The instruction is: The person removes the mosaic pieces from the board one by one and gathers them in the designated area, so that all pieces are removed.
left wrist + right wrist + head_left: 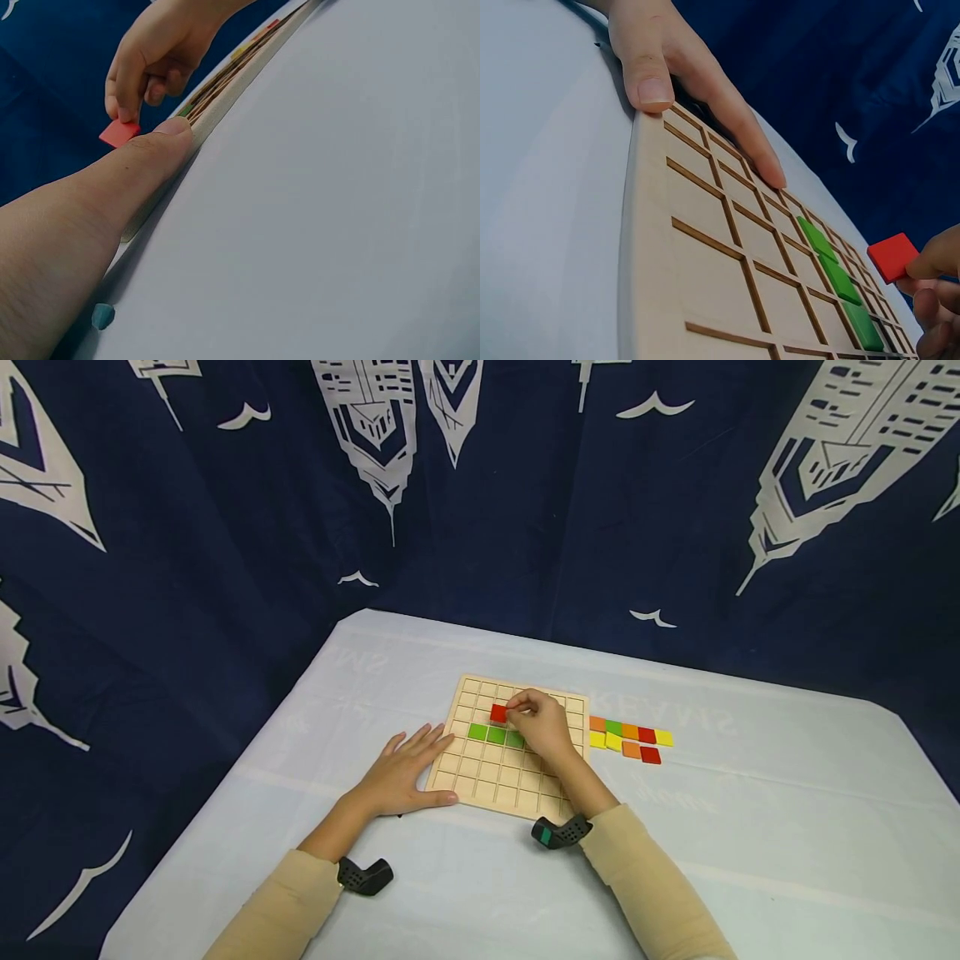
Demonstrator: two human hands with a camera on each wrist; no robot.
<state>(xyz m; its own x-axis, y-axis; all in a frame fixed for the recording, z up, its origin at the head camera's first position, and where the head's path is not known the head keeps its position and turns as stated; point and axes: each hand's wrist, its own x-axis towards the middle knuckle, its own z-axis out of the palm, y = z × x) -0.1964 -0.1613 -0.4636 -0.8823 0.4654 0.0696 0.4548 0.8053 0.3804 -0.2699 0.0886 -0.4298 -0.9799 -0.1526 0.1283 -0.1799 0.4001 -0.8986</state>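
White-covered table [787, 827], near edge cut off. Wooden grid board [487, 772]; near-right corner hidden behind right forearm [588, 785]. Left hand [401, 772] splayed wide at board's left edge. Right hand [543, 724] pinching. 9 loose tiles [632, 732] beside right edge. 3 green tiles [496, 735] mid-board, 1 partly covered. Red tile [498, 713] in the pinch, above far half, 1 side hidden.

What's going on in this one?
A person's right hand pinches a flat red square tile above a pale wooden grid board, where three flat green square tiles sit in a row. The left hand touches the board's left edge. To the board's right, orange, green, red and yellow square tiles lie in two rows on the white-covered table.
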